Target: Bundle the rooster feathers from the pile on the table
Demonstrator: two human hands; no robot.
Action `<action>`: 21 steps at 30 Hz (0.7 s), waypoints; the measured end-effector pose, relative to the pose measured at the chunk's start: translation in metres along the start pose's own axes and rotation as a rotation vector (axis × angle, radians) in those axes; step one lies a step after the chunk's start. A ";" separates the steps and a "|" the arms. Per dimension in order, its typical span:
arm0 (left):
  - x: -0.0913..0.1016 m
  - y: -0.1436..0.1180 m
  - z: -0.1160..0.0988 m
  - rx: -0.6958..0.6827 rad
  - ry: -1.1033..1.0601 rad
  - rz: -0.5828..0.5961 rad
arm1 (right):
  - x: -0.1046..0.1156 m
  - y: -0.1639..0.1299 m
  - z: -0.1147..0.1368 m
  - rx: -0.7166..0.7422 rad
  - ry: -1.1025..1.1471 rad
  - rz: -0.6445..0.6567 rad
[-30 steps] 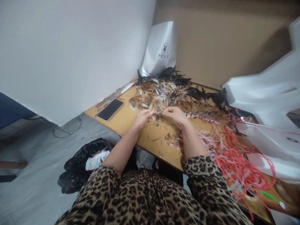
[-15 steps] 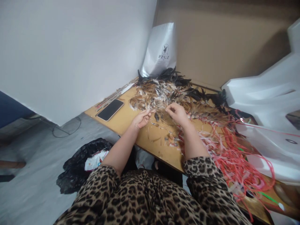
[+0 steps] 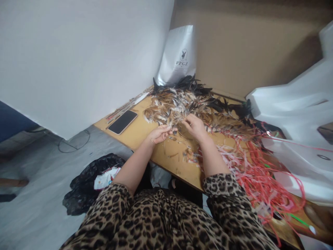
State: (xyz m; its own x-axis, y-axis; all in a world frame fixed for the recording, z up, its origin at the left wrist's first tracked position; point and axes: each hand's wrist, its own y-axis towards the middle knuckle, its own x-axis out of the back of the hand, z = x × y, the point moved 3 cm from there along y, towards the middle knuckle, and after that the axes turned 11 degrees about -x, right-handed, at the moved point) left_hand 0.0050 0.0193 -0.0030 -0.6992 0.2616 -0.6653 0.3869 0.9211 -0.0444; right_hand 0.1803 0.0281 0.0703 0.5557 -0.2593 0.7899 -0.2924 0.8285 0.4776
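Note:
Loose brown, white and black feathers (image 3: 166,104) are heaped across the wooden table (image 3: 145,139). In front of the heap, my left hand (image 3: 160,134) is closed with thumb and fingers pinched on a small feather, whose tip is hard to make out. To its right, my right hand (image 3: 194,126) is at the near edge of the feathers, thumb and fingertips drawn together. Whatever lies between those fingertips is too small to name. Feather scraps and bits of quill lie on the tabletop below the hands.
A phone (image 3: 122,122) lies at the table's left. Behind the feathers stands a silver-white bag (image 3: 179,52). Tangled red and pink plastic strips (image 3: 262,184) spread at the right beside a white plastic chair (image 3: 283,100). A black plastic bag (image 3: 80,187) sits on the floor.
My left hand has shifted slightly right and down, its fingers now more extended. My right hand has moved only a little to the left.

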 end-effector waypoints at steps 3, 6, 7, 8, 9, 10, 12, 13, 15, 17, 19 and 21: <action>-0.001 -0.001 0.000 0.006 0.000 -0.004 | -0.002 -0.001 0.000 0.002 -0.020 -0.024; 0.000 0.000 0.000 -0.020 -0.010 -0.044 | -0.004 -0.001 0.001 -0.019 -0.012 -0.044; 0.000 0.000 -0.001 -0.035 -0.018 -0.057 | -0.004 -0.001 0.001 -0.037 0.006 -0.060; 0.000 0.001 -0.001 -0.052 -0.027 -0.069 | -0.004 -0.001 0.002 -0.059 0.033 -0.085; 0.001 0.001 -0.002 -0.071 -0.034 -0.080 | -0.004 -0.001 0.003 -0.086 0.068 -0.117; 0.001 0.002 -0.003 -0.093 -0.039 -0.093 | -0.003 -0.001 0.005 -0.120 0.108 -0.155; 0.001 0.003 -0.005 -0.140 -0.034 -0.116 | -0.003 -0.001 0.007 -0.216 0.208 -0.205; 0.001 0.003 -0.005 -0.161 -0.022 -0.123 | -0.006 -0.001 0.008 -0.275 0.274 -0.177; 0.000 0.004 -0.005 -0.193 0.021 -0.116 | -0.017 -0.001 0.010 -0.410 0.439 -0.004; -0.002 0.004 -0.004 -0.202 0.079 -0.091 | -0.031 -0.004 0.013 -0.540 0.625 0.203; -0.004 0.004 -0.002 -0.200 0.133 -0.063 | -0.043 -0.006 0.015 -0.650 0.791 0.271; -0.005 0.003 0.000 -0.198 0.169 -0.035 | -0.049 -0.008 0.016 -0.729 0.928 0.258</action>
State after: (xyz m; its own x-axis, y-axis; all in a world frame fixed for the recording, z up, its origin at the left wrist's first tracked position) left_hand 0.0098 0.0212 0.0005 -0.8072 0.2578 -0.5310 0.2470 0.9646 0.0929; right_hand 0.1430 0.0261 0.0335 0.9806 0.1622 0.1106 -0.1351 0.9663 -0.2190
